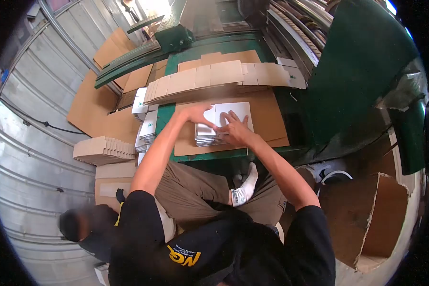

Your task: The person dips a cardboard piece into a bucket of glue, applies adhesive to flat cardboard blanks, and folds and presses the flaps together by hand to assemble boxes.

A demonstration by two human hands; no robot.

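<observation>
A stack of white card pieces sits on a brown cardboard sheet, which lies over the near part of the green counter. The left hand is at the left side of the stack's white top piece, its thumb wide of its fingers and pointing right. The right hand rests on the right part of that piece with fingers spread, near the left thumb. Just beyond the stack, long brown cardboard strips lie piled across the counter. To the left stand white bundles with green print and, farther left, a row of brown folded cardboard. An open cardboard box stands near right; another person is near left.
</observation>
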